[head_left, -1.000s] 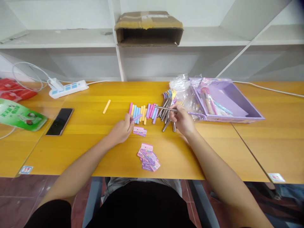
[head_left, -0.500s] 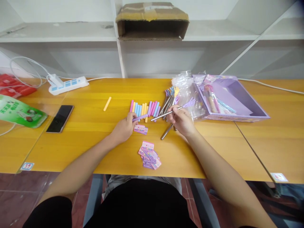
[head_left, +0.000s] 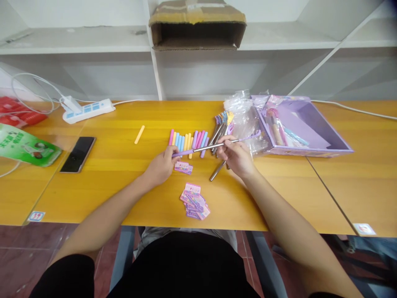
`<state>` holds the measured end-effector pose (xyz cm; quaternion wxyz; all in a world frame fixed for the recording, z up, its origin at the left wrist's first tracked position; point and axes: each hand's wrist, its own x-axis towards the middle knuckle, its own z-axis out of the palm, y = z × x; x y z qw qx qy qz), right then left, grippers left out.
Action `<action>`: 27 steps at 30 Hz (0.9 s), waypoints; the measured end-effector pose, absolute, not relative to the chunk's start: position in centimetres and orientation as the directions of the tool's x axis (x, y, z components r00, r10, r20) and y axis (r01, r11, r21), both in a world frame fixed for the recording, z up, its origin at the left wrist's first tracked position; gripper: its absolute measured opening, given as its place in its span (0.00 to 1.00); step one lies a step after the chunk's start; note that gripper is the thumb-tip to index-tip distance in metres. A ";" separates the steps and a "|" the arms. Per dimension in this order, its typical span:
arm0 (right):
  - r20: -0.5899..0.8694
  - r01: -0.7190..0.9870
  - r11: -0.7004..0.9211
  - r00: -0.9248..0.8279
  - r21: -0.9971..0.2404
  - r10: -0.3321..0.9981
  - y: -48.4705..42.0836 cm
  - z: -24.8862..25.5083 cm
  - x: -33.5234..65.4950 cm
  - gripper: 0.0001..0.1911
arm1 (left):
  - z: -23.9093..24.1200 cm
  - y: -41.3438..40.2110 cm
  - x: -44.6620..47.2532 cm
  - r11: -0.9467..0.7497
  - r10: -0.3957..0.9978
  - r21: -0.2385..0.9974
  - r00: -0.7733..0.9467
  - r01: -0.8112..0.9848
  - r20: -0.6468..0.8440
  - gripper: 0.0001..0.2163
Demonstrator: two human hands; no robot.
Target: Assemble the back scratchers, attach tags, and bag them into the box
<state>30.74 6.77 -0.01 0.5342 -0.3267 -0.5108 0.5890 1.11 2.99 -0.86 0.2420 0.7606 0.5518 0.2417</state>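
My left hand (head_left: 161, 165) pinches a purple sleeve (head_left: 182, 152) just above the yellow table (head_left: 124, 186). My right hand (head_left: 237, 157) grips a thin metal rod with a purple hand-shaped tip (head_left: 223, 144). The rod's bare end meets the open end of the sleeve. Behind them lies a row of pastel sleeves (head_left: 187, 140) and a bunch of metal rods with coloured tips (head_left: 221, 128). One loose rod (head_left: 217, 171) rests on the table under my right hand.
Small pink cards lie by my left hand (head_left: 182, 167) and in a pile nearer me (head_left: 194, 201). A single yellow sleeve (head_left: 139, 134), a phone (head_left: 78, 154), a power strip (head_left: 88, 110), a green packet (head_left: 26, 147), clear bags (head_left: 243, 118) and a purple box (head_left: 304, 132) are around. A cardboard box (head_left: 197, 25) sits on the shelf.
My right hand lifted a rod out of the bunch and swung its bare end leftward to the purple sleeve in my left hand. The two ends now meet.
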 end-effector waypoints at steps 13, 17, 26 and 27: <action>0.209 -0.226 0.164 -0.194 -0.960 0.959 7.1 -0.6 31.3 0.21 | -1.0 3.2 1.1 -0.419 0.904 0.544 0.389 0.728 0.175 0.14; 0.202 -0.181 0.169 -0.184 -0.969 0.962 7.2 -0.8 31.5 0.24 | -1.0 3.0 1.2 -0.405 0.908 0.546 0.393 0.733 0.146 0.14; 0.196 -0.176 0.161 -0.201 -0.971 0.960 7.1 -1.1 31.8 0.24 | -0.8 2.5 1.4 -0.366 0.914 0.600 0.396 0.711 0.089 0.15; 0.197 -0.176 0.162 -0.204 -0.971 0.959 7.1 -1.1 31.8 0.24 | -0.8 2.5 1.4 -0.366 0.914 0.602 0.395 0.710 0.090 0.15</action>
